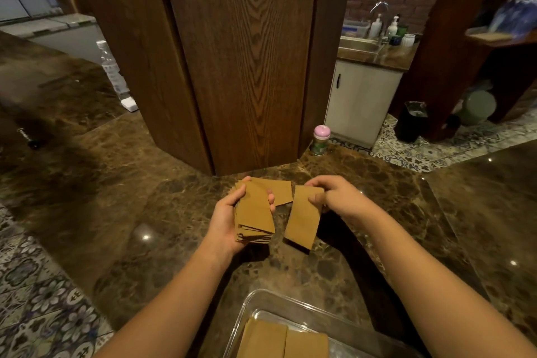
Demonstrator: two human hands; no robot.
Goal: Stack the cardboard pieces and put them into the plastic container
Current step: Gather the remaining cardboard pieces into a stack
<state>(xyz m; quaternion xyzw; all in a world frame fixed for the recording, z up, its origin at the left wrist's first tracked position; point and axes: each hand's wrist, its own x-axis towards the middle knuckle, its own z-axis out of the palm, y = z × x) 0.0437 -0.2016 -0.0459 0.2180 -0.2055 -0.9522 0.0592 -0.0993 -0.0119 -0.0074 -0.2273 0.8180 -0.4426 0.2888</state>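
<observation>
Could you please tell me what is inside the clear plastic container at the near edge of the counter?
The plastic container holds two side-by-side cardboard stacks; the frame edge cuts off their near ends.

The left hand (225, 216) is gripping a stack (253, 213) of cardboard pieces over the marble counter (122, 212). At its 3 o'clock, the right hand (337, 196) is pinching one piece (302, 222) by its far end. Another piece (280, 190) is lying behind the stack. At 6 o'clock, the container (290, 306) is holding two piles (283, 340) side by side.
</observation>
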